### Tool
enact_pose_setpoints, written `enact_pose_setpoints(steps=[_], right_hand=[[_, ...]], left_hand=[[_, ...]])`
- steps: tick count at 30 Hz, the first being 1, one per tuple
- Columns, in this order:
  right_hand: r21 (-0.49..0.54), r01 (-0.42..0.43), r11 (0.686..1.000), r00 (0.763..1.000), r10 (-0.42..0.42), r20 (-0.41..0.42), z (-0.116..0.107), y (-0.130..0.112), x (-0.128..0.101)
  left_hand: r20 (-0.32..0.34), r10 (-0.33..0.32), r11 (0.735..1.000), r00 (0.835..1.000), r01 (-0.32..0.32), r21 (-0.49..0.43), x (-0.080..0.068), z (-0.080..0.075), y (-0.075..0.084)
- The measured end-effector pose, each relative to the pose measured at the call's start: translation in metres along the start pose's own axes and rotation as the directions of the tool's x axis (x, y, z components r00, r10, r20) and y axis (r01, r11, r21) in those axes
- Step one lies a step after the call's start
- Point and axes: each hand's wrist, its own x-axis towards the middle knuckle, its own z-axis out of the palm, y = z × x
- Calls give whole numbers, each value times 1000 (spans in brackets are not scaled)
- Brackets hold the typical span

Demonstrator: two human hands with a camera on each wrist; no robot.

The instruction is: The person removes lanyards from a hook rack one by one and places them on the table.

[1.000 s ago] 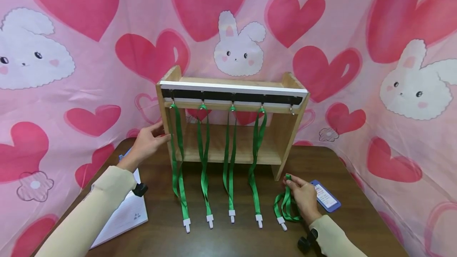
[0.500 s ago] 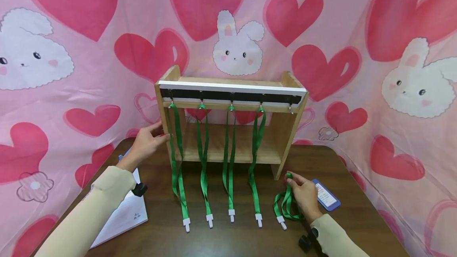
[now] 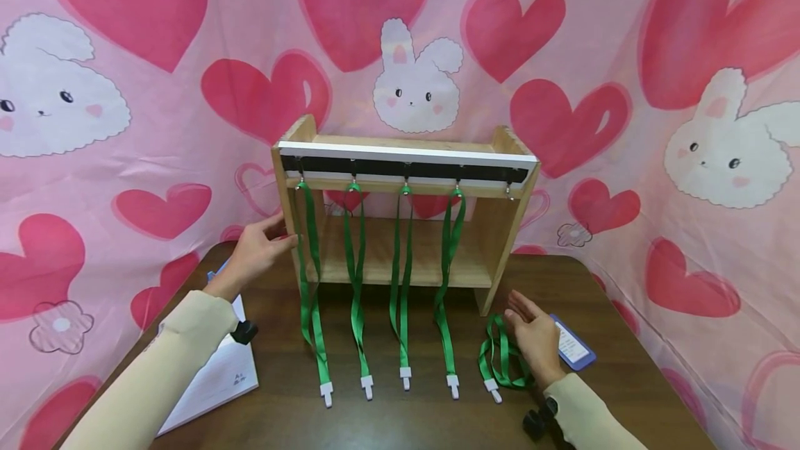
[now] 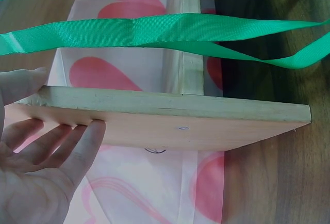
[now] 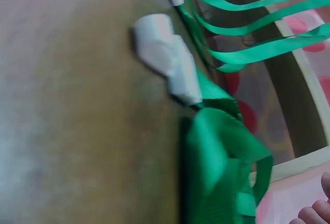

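Illegible print on notepad (image 3: 212, 387), badge (image 3: 572, 347)

You have room at the right front of the shelf (image 3: 425, 248), below the rightmost hook (image 3: 510, 193) and above the loose strap (image 3: 503, 349), while four hanging straps (image 3: 446, 255) obstruct the remaining front.

A brown table (image 3: 281, 401) carries a wooden shelf (image 3: 379, 248), white pad (image 3: 215, 382), coiled green lanyard (image 5: 207, 149) and blue badge (image 3: 573, 347).

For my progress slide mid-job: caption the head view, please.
Left hand grips the wooden rack hung with four green lanyards; right hand near a fifth lanyard on the table.
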Motion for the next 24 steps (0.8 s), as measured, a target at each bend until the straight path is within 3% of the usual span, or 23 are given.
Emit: enact_pose_setpoints(steps=[5, 12, 15, 19, 24], right_hand=[[139, 34, 990, 998, -26, -54, -4, -8, 3], [211, 104, 972, 987, -76, -138, -14, -33, 6], [339, 144, 930, 986, -107, -127, -22, -49, 7], [495, 207, 844, 978, -178, -105, -35, -74, 10], [557, 300, 775, 951, -289, -110, -50, -104, 19]], left_hand=[[-4, 4, 1000, 1000, -4, -14, 0, 1, 0], [-8, -1, 1000, 1000, 1, -16, 1, -1, -1], [-6, 0, 1000, 1000, -1, -19, 1, -1, -1], [6, -6, 1000, 1000, 6, -16, 0, 0, -2], [4, -8, 1000, 1000, 8, -25, 1, 1, -1]])
